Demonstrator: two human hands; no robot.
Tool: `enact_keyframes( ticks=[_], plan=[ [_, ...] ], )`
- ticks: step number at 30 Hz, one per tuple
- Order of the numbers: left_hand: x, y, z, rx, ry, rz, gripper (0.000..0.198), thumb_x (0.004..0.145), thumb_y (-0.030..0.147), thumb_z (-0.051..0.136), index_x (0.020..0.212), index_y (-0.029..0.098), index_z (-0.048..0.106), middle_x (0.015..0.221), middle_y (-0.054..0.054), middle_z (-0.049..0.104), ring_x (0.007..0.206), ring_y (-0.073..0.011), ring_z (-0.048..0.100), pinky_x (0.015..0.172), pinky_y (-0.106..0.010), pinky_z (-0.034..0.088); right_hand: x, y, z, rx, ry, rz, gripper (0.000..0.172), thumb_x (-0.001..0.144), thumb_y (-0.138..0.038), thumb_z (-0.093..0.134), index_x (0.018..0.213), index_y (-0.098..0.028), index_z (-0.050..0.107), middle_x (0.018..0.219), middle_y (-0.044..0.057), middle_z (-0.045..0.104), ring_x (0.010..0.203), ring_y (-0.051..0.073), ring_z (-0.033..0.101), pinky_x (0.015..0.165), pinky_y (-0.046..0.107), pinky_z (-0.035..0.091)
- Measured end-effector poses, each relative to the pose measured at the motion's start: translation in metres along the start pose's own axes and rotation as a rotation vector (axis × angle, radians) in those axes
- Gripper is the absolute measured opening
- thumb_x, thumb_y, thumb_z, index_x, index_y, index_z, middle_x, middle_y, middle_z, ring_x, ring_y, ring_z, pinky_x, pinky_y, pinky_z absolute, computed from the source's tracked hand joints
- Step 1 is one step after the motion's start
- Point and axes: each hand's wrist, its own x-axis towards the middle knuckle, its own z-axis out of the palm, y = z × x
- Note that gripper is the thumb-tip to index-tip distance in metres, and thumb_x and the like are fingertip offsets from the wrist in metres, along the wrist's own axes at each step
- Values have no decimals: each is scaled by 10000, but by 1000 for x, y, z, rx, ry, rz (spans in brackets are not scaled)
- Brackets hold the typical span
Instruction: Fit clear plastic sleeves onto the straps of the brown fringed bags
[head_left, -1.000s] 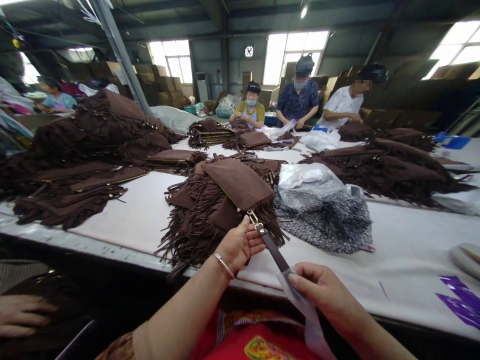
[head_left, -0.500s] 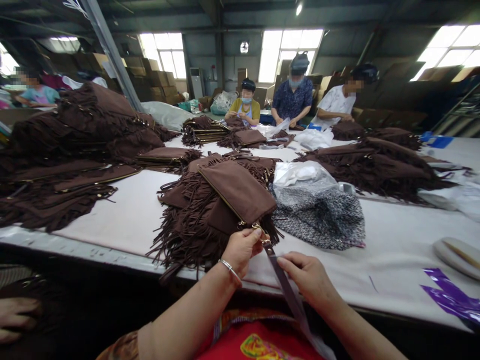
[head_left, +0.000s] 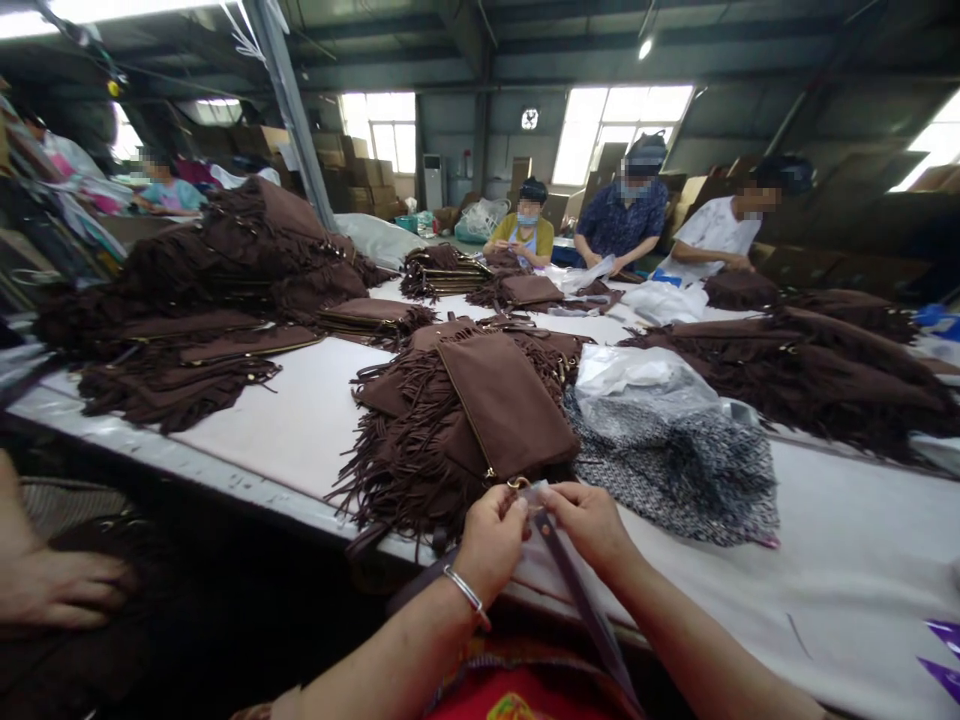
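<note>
A brown fringed pouch (head_left: 514,400) with a gold zipper lies on a heap of similar fringed pouches (head_left: 405,430) in front of me. A gold ring (head_left: 517,483) shows at its near corner, by my fingertips. My left hand (head_left: 491,540) is closed on the strap's end beside that ring. Just to its right, my right hand (head_left: 589,520) pinches a bit of clear plastic film (head_left: 534,492) at the top of the strap. The brown wrist strap (head_left: 577,595), which looks sleeved in film, hangs down toward my lap. My fingers partly hide the strap's end.
Right of the pouches lies black-and-white woven cloth (head_left: 682,470) with clear plastic bags (head_left: 637,385) on it. Brown pouch piles stand left (head_left: 225,250) and right (head_left: 817,370) on the white table (head_left: 270,400). A co-worker's hand (head_left: 67,590) is at lower left. Several people work across the table.
My right hand has moved up the strap to its top end, close to my left hand, and now pinches film there. The view has shifted, moving the scene rightward and down.
</note>
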Motion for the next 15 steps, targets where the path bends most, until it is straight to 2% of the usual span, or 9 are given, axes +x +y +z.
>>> enact_keyframes(
  ticks=[4, 8, 11, 13, 15],
  plan=[
    [-7, -1, -2, -85, 6, -96, 358, 767, 362, 676, 1061, 159, 649, 925, -90, 704, 763, -178, 673, 644, -269, 511, 9, -3, 9, -30, -14, 10, 342, 791, -445, 571, 797, -176, 782, 750, 48, 758, 713, 234, 671, 634, 283, 470],
    [-16, -7, -3, -210, 5, -187, 406, 710, 456, 728, 964, 148, 653, 890, -81, 691, 738, -156, 650, 639, -252, 486, 19, -5, 21, -70, -28, 7, 346, 785, -446, 559, 764, -174, 773, 717, 49, 751, 670, 220, 656, 603, 273, 457],
    [-22, -17, -1, -342, -70, -282, 438, 679, 512, 736, 883, 141, 622, 814, -54, 658, 664, -140, 618, 606, -260, 477, 26, 0, 29, -88, 22, 23, 331, 756, -455, 579, 703, -181, 756, 670, 45, 733, 631, 205, 634, 599, 270, 447],
    [-24, -23, 3, -436, -133, -298, 450, 682, 523, 726, 883, 141, 601, 771, -44, 639, 630, -145, 607, 592, -277, 481, 29, 4, 32, -85, 46, 38, 334, 746, -465, 587, 688, -176, 744, 648, 44, 719, 623, 200, 623, 591, 270, 441],
    [-26, -25, 6, -473, -145, -288, 449, 680, 508, 728, 903, 144, 587, 725, -34, 624, 610, -151, 600, 576, -281, 481, 28, 7, 33, -67, 48, 51, 352, 745, -479, 586, 699, -164, 736, 632, 41, 703, 611, 190, 610, 568, 264, 435]
  ],
)
